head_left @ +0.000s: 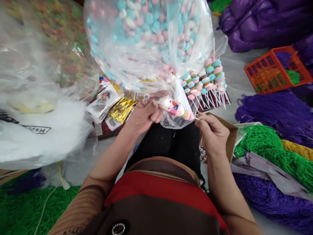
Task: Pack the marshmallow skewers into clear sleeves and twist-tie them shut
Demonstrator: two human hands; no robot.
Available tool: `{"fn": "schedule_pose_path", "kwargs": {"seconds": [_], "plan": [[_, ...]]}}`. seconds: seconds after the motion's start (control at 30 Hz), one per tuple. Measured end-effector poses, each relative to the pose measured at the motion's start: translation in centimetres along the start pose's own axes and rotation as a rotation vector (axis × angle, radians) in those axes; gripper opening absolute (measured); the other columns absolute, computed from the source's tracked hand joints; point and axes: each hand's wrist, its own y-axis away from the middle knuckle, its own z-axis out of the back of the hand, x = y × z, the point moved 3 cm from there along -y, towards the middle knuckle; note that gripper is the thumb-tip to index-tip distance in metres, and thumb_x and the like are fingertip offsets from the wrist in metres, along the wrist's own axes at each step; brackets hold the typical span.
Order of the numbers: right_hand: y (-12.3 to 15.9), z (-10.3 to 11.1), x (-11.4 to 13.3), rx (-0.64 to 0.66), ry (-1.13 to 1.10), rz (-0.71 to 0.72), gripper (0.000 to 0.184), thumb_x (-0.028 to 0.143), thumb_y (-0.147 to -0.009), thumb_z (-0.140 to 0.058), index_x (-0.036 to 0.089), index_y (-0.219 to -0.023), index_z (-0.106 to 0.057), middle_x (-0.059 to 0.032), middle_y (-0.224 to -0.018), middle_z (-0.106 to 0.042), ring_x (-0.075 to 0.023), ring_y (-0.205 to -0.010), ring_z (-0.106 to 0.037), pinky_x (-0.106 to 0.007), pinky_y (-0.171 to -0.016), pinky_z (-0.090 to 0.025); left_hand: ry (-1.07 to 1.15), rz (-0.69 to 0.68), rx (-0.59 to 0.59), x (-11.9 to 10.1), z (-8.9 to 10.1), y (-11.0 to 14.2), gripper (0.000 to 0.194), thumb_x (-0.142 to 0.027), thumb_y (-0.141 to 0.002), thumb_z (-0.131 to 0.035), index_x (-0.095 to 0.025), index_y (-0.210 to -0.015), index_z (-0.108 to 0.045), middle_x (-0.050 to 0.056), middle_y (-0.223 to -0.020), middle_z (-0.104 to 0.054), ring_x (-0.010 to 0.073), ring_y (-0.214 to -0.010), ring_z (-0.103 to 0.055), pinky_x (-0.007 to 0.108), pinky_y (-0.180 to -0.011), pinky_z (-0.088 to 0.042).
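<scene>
My left hand (144, 114) is closed on a candy skewer (177, 109) with a white, pink and yellow sweet stack, at its head end, right against the mouth of a big clear plastic bag (146, 39) full of pink, blue and white sweets. My right hand (211, 132) pinches the thin white stick end of the same skewer. Just beyond, a row of finished skewers (207, 81) lies on a dark tray (228, 101).
Small printed packets (104, 102) and gold twist ties (121, 109) lie left of my hands. A large white plastic bag (36, 130) fills the left. Purple (276, 111) and green bundles (264, 143) lie right, an orange basket (274, 70) farther back, cardboard (231, 137) by my right hand.
</scene>
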Motion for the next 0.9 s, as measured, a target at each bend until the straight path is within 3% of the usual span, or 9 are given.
{"fn": "schedule_pose_path", "kwargs": {"seconds": [0.1,0.2,0.27,0.33,0.43,0.53,0.7,0.8,0.9], "plan": [[0.5,-0.9,0.5,-0.005,0.000,0.023,0.008,0.031,-0.090,-0.076,0.028,-0.095,-0.081,0.0010,-0.084,-0.078,-0.0200,-0.100,-0.075,-0.042,-0.104,-0.055,0.036,0.002,-0.112,0.5,-1.0,-0.4,0.029,-0.044,-0.081,-0.084,-0.017,-0.078,-0.073,-0.012,-0.036,-0.032,0.0024,-0.031,-0.027,0.017,-0.036,-0.028],[1.2,-2.1,0.4,-0.078,-0.131,-0.025,0.011,0.035,-0.092,-0.074,0.025,-0.094,-0.079,0.0045,-0.063,-0.068,-0.0141,-0.065,-0.068,-0.033,-0.076,-0.059,0.045,-0.033,-0.136,0.9,-1.8,-0.4,0.027,-0.038,-0.074,-0.091,-0.017,-0.077,-0.074,-0.013,-0.038,-0.037,0.0007,-0.030,-0.025,0.017,-0.035,-0.026],[1.8,-3.0,0.1,-0.097,-0.238,-0.101,0.018,0.040,-0.093,-0.072,0.023,-0.092,-0.077,0.0070,-0.054,-0.060,-0.0109,-0.048,-0.057,-0.027,-0.056,-0.052,0.037,-0.046,-0.131,1.2,-2.1,-0.2,0.032,-0.039,-0.067,-0.094,-0.017,-0.076,-0.073,-0.013,-0.038,-0.037,0.0007,-0.030,-0.027,0.017,-0.034,-0.027],[2.5,-3.8,-0.1,-0.072,-0.299,-0.167,0.023,0.044,-0.093,-0.072,0.022,-0.088,-0.074,0.0083,-0.049,-0.053,-0.0099,-0.043,-0.052,-0.025,-0.049,-0.046,0.020,-0.049,-0.120,1.5,-2.2,0.0,0.040,-0.045,-0.060,-0.097,-0.017,-0.072,-0.071,-0.013,-0.038,-0.038,0.0006,-0.030,-0.028,0.017,-0.034,-0.026],[3.5,-4.2,-0.3,0.020,-0.345,-0.219,0.025,0.046,-0.093,-0.071,0.022,-0.087,-0.072,0.0082,-0.050,-0.052,-0.0090,-0.043,-0.049,-0.024,-0.047,-0.042,-0.007,-0.037,-0.094,2.2,-2.1,0.2,0.047,-0.049,-0.052,-0.099,-0.017,-0.067,-0.068,-0.011,-0.043,-0.048,-0.0005,-0.030,-0.029,0.017,-0.033,-0.025],[4.1,-4.2,-0.3,0.103,-0.369,-0.254,0.025,0.046,-0.094,-0.070,0.022,-0.089,-0.072,0.0070,-0.053,-0.056,-0.0092,-0.046,-0.051,-0.024,-0.050,-0.044,-0.052,-0.015,-0.031,2.7,-2.1,0.5,0.043,-0.050,-0.060,-0.096,-0.016,-0.070,-0.070,-0.008,-0.048,-0.055,-0.0002,-0.033,-0.031,0.018,-0.035,-0.028],[3.8,-3.4,0.1,0.053,-0.312,-0.200,0.021,0.043,-0.093,-0.071,0.022,-0.090,-0.073,0.0043,-0.061,-0.065,-0.0118,-0.057,-0.061,-0.027,-0.061,-0.051,-0.057,-0.082,0.018,1.7,-2.4,1.0,0.056,-0.068,-0.059,-0.088,-0.018,-0.080,-0.075,0.000,-0.073,-0.071,0.0085,-0.059,-0.061,0.021,-0.056,-0.050],[3.9,-3.3,0.3,0.036,-0.239,-0.179,0.020,0.043,-0.092,-0.073,0.023,-0.092,-0.074,0.0029,-0.067,-0.069,-0.0127,-0.061,-0.064,-0.027,-0.063,-0.052,-0.005,-0.135,-0.030,0.9,-2.8,1.3,0.062,-0.071,-0.063,-0.085,-0.022,-0.099,-0.077,0.004,-0.096,-0.078,0.0157,-0.084,-0.072,0.025,-0.070,-0.057],[4.3,-3.1,0.8,0.049,-0.120,-0.136,0.020,0.042,-0.092,-0.072,0.023,-0.097,-0.075,0.0015,-0.073,-0.074,-0.0129,-0.065,-0.067,-0.027,-0.065,-0.053,0.030,-0.153,-0.148,1.1,-3.4,1.7,0.043,-0.061,-0.079,-0.079,-0.023,-0.097,-0.073,0.003,-0.086,-0.077,0.0187,-0.089,-0.074,0.029,-0.078,-0.058]]}}
